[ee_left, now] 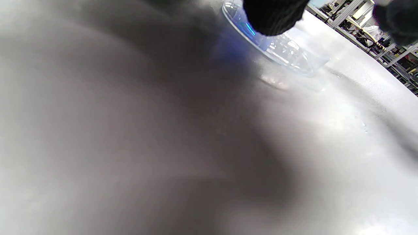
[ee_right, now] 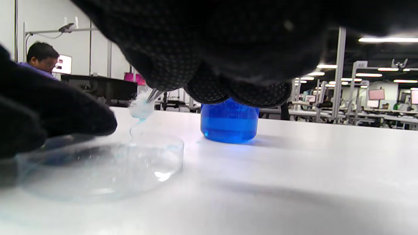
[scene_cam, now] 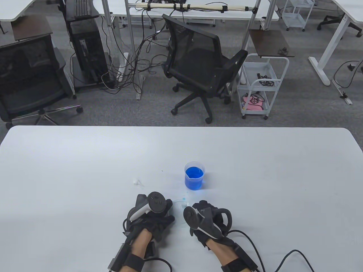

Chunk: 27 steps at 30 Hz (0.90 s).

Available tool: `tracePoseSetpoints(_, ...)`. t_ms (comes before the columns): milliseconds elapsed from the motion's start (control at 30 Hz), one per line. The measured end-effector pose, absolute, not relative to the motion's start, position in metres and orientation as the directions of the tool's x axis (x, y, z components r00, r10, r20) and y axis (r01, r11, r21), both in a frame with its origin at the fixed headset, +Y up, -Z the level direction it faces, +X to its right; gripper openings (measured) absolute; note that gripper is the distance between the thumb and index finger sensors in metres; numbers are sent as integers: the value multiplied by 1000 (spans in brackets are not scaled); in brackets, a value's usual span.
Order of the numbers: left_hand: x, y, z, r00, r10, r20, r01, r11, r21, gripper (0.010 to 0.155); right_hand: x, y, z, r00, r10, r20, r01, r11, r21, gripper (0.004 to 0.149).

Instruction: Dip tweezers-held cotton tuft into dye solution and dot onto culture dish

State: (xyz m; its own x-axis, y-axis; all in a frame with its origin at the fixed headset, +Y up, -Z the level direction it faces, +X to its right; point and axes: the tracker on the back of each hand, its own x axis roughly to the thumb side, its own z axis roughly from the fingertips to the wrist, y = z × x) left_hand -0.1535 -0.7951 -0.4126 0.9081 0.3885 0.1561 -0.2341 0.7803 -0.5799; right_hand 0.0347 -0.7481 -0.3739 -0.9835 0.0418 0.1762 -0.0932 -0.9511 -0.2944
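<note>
A clear beaker of blue dye (scene_cam: 194, 176) stands mid-table; it also shows in the right wrist view (ee_right: 229, 124). A clear culture dish (scene_cam: 179, 203) lies between my hands, seen in the right wrist view (ee_right: 98, 166) and the left wrist view (ee_left: 287, 54). My right hand (scene_cam: 205, 218) grips metal tweezers (ee_right: 153, 95) whose tips pinch a pale blue cotton tuft (ee_right: 141, 107) just above the dish. My left hand (scene_cam: 153, 215) rests at the dish's left rim, its fingers (ee_left: 274, 16) touching the dish edge.
A small loose white cotton tuft (scene_cam: 137, 181) lies on the table (scene_cam: 85, 170) left of the beaker. Glove cables trail off the table's near edge. Office chairs and a cart stand on the floor beyond the far edge.
</note>
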Motion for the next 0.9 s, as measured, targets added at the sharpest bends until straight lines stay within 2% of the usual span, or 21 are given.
tracePoseSetpoints(367,-153,-795,-412,910,385,154,-232,780,-581,69,30,-766,-382,-983,-25,182,-20,-970,-241,41)
tracePoseSetpoints(500,-153,-795,-412,911,384,153,-231,780,-581,69,31,-765,-382,-983,-16,181,-30,-969,-246,41)
tracePoseSetpoints(767,-153,-795,-412,911,385,149,-233,778,-583,69,46,-746,-376,-985,52,162,-100,-947,-306,41)
tracePoseSetpoints(900,-153,-795,-412,911,384,148,-233,778,-583,69,42,-755,-377,-986,18,165,-64,-960,-273,41)
